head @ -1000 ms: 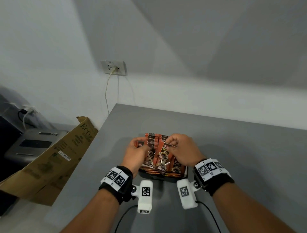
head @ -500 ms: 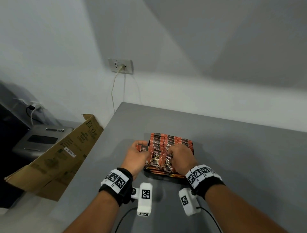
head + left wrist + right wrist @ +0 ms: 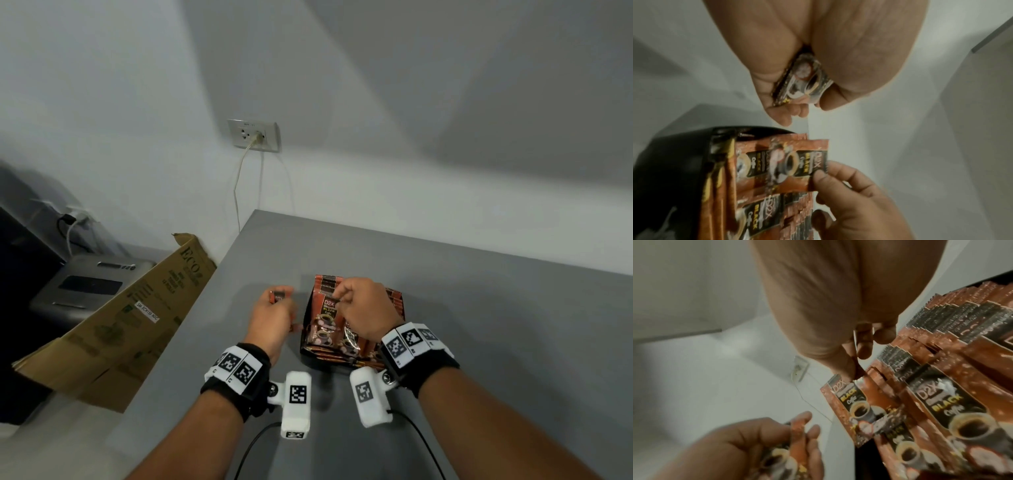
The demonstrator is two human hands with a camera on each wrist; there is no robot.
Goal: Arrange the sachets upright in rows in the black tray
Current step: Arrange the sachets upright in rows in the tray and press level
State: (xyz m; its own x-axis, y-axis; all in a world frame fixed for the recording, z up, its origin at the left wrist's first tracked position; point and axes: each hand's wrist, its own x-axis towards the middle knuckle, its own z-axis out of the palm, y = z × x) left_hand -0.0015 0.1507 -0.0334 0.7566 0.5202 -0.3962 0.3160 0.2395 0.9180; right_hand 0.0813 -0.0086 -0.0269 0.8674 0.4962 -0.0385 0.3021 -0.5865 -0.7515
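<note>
Pinching the top edge of a front sachet (image 3: 327, 310) in the black tray (image 3: 329, 360), the right hand (image 3: 364, 310) is seen. A few spare sachets (image 3: 278, 297) are gripped by the left hand (image 3: 272, 320), just beside the tray

Cardboard box (image 3: 113, 322) leans left of grey table (image 3: 479, 308); wall socket (image 3: 253, 135) behind

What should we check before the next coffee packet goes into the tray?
1. Left hand grips spare packets: ok.
2. Right hand pinches the top of a front packet: ok.
3. That packet standing straight: not ok, it leans.
4. Rows of packets behind it upright: ok.
5. Black tray flat on the grey table: ok.
6. Free room left in the tray: cannot tell.
</note>
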